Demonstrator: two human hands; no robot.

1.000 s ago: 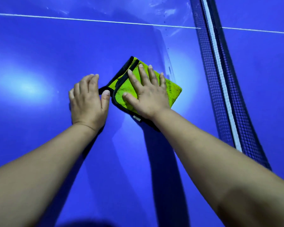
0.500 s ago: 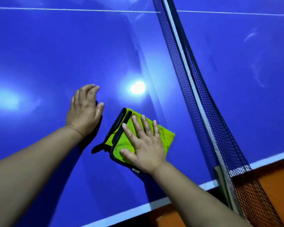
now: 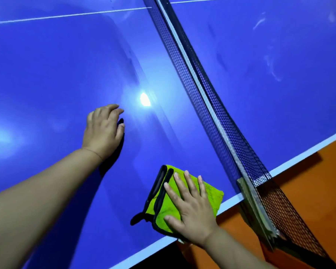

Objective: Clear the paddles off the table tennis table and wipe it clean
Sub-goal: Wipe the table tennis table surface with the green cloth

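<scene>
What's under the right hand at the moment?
The folded green cloth, black-edged, lies under the right hand, whose straight fingers press it flat on the blue table near its white edge. The palm covers the cloth's middle, so the surface beneath cannot be seen.

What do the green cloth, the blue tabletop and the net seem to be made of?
Cloth: likely microfibre, fuzzy lime pile with black sewn edging. Tabletop: hard board, smooth semi-gloss blue coating with a bright glare spot; core unseen. Net: dark fine mesh, probably synthetic cord, with white tape along its top.
</scene>
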